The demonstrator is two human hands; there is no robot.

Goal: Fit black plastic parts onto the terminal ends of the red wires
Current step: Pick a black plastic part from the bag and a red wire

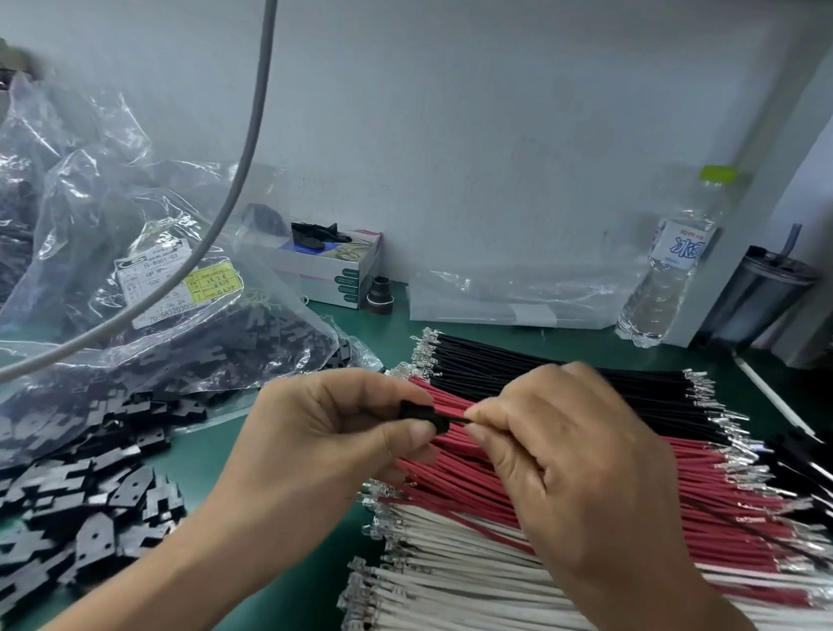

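Green bench mat (304, 610). Far left: clear bag (155, 259) of black plastic parts, more spilled in a loose pile (75, 511) near left. Grey cable (247, 146) hangs across the bag. Far right: water bottle (673, 269), dark tumbler (757, 297); a small box (337, 267) at the back wall. Right half: rows of black wires (576, 376), red wires (464, 487), white wires (476, 626), terminals at both ends. Hands raised over the red row, hiding part of it. Left hand (331, 439) pinches a black plastic part (418, 412) between thumb and fingers. Right hand (573, 462) pinches a thin dark wire (452, 420) entering that part.
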